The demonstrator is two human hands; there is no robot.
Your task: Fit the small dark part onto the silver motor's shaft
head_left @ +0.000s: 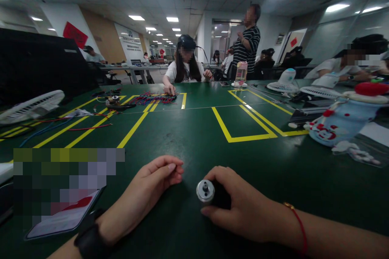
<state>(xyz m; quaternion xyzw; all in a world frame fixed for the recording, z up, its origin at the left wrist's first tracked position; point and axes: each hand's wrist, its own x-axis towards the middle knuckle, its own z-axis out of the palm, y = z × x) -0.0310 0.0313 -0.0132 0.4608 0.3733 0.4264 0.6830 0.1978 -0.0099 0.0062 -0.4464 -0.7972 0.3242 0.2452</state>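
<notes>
A small cylindrical metal motor (205, 191), its round silver end with a short central shaft facing up toward me, is in the grip of my right hand (240, 202). My thumb and forefinger close around its right side, and the other fingers are largely hidden behind the hand. To the left, my left hand (159, 176) hovers or rests over the green table, which of the two I cannot tell. Its fingers are loosely bent and slightly apart, and nothing shows in them. A gap of bare tabletop separates the left fingertips from the motor.
A phone (65, 216) lies left of my left forearm. Yellow tape (252, 137) marks the green table (188, 137). Coloured wires (154, 98) lie by a person (185, 64) opposite. A blue decorated jar (343, 121) stands right; a white fan (33, 107) lies left.
</notes>
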